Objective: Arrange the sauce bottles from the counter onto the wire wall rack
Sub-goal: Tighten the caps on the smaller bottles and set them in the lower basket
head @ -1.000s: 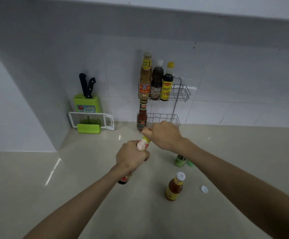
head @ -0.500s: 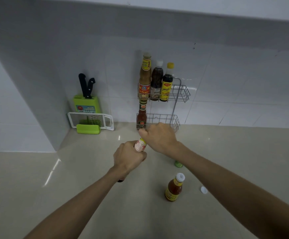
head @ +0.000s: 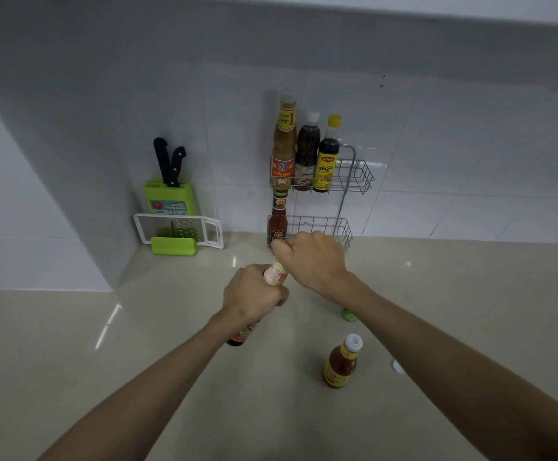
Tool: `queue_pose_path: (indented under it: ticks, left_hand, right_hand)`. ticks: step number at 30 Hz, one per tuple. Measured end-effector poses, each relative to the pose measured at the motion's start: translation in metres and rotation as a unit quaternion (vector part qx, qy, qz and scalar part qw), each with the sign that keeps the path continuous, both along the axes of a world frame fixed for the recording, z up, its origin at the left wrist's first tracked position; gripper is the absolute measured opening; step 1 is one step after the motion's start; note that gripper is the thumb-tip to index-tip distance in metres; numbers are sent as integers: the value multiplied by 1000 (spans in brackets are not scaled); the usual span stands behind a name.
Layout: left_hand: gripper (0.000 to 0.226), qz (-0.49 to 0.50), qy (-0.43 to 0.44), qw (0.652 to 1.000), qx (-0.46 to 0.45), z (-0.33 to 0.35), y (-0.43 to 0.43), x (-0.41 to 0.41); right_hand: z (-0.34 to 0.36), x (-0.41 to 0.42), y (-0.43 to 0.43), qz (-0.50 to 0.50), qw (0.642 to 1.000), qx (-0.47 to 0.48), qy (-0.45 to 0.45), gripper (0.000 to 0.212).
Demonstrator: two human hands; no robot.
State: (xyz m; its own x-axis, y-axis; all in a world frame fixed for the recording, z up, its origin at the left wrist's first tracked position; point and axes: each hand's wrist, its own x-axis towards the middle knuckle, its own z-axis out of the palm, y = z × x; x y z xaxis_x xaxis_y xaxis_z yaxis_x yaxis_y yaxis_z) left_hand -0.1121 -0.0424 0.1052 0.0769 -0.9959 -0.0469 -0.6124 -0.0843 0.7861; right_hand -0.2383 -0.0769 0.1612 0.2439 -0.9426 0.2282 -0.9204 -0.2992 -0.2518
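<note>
Left hand (head: 254, 296) fisted around tilted sauce bottle (head: 273, 273), neck pointing up and away. Right hand (head: 310, 259) curled closed over bottle top, cap hidden. Nearer than hands, to right: orange sauce bottle (head: 340, 362) upright on glossy beige counter (head: 137, 344), white cap (head: 397, 366) beside it. Green bottle (head: 348, 315) partly hidden behind right forearm. Beyond hands: wire wall rack (head: 354, 176), three bottles on upper shelf, red bottle (head: 278, 224) on lower shelf. Far left: green knife block (head: 167, 197), grater (head: 179, 227).

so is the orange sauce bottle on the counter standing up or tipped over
Upright: the orange sauce bottle stands on its base on the counter, white cap on top.
</note>
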Motion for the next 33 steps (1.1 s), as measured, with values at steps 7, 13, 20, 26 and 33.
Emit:
queue_pose_path:
  ticks: [7, 13, 20, 26, 33]
  left_hand:
    - [17, 39, -245, 967, -53, -22, 4, -8]
    - [12, -8, -14, 999, 32, -3, 2, -5]
    - [59, -217, 266, 931, 125, 5, 12, 7]
    - [47, -161, 309, 928, 130, -30, 30, -4]
    - [46, -72, 250, 963, 77, -47, -14, -8]
  right_hand:
    - [-17, -11, 0, -50, 959, 270, -66, 69]
    - [-1, -26, -4, 181, 981, 53, -51, 34]
    - [36, -27, -27, 248, 953, 123, -125, 18]
    - [46, -36, -42, 201, 931, 162, -258, 19]
    - [-30, -39, -27, 122, 907, 227, -333, 43]
